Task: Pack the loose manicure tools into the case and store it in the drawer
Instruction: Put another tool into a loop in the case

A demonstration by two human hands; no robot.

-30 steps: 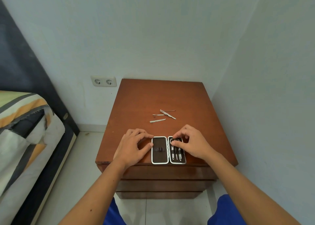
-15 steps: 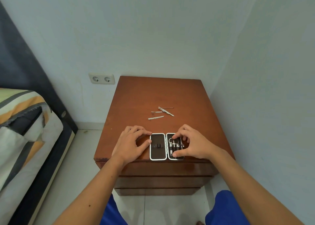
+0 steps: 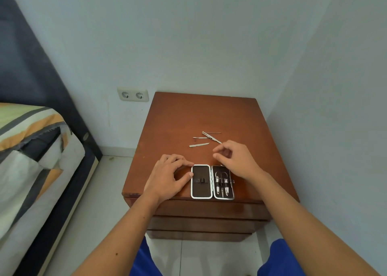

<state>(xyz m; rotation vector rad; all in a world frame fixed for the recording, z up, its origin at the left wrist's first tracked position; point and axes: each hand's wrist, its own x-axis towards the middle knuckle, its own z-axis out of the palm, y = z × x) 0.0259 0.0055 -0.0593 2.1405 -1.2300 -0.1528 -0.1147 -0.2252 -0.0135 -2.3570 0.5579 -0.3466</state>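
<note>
A manicure case (image 3: 212, 181) lies open and flat at the near edge of the brown wooden nightstand (image 3: 178, 116), its two halves side by side. The left half shows a dark lining with a small strap across the middle; the right half holds a few metal tools tucked under a band. The left hand (image 3: 167, 176) rests on the surface just left of the case, fingers relaxed and spread, with the thumb and a fingertip touching the case's left rim. The right hand (image 3: 236, 160) hovers above the surface just beyond the right half of the case, its fingers loosely curled with thumb and forefinger apart, holding nothing. Farther back on the surface, just beyond the right hand's fingertips, lie the loose tools (image 3: 206, 138): a flat nail file nearest, a thin pusher behind it, and two crossed slim pieces at the far right, all well apart from the case. Below the top, three closed drawer fronts (image 3: 209, 215) stack down the near face. A double wall socket (image 3: 133, 95) sits on the far wall to the left, and a bed (image 3: 31, 150) with striped bedding stands at the left.
</note>
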